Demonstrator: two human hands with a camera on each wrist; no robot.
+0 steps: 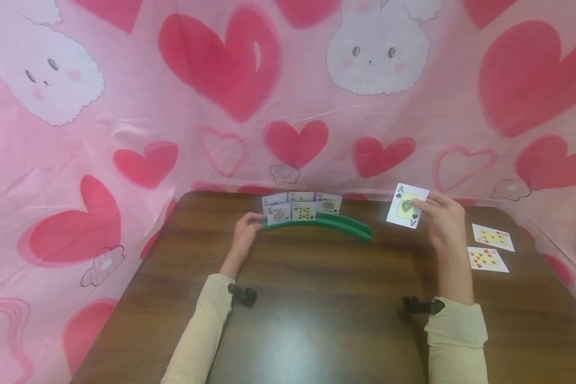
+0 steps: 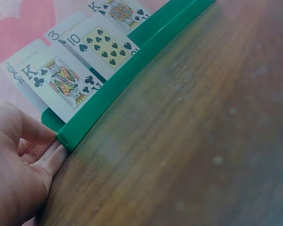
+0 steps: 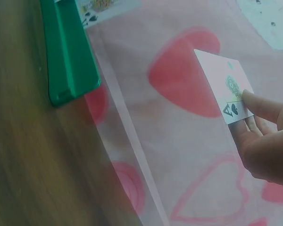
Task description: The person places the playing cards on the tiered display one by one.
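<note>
A curved green card holder (image 1: 343, 224) stands near the table's far edge, with several cards upright in two rows. In the left wrist view the king of clubs (image 2: 61, 87) and ten of spades (image 2: 104, 47) are in its front row; the king of spades (image 2: 120, 14) stands farther along. The left hand (image 1: 246, 232) grips the holder's left end between thumb and fingers. Raised right of the holder, the right hand (image 1: 446, 221) pinches the ace of spades (image 1: 406, 206), its face toward the head camera. The holder's right end (image 3: 68, 89) carries no card.
Two face-up red cards, a five (image 1: 493, 237) and a seven (image 1: 488, 259), lie on the brown wooden table (image 1: 317, 309) at the right, beyond the right wrist. A pink cloth (image 1: 211, 106) with hearts and rabbit faces hangs behind and around the table.
</note>
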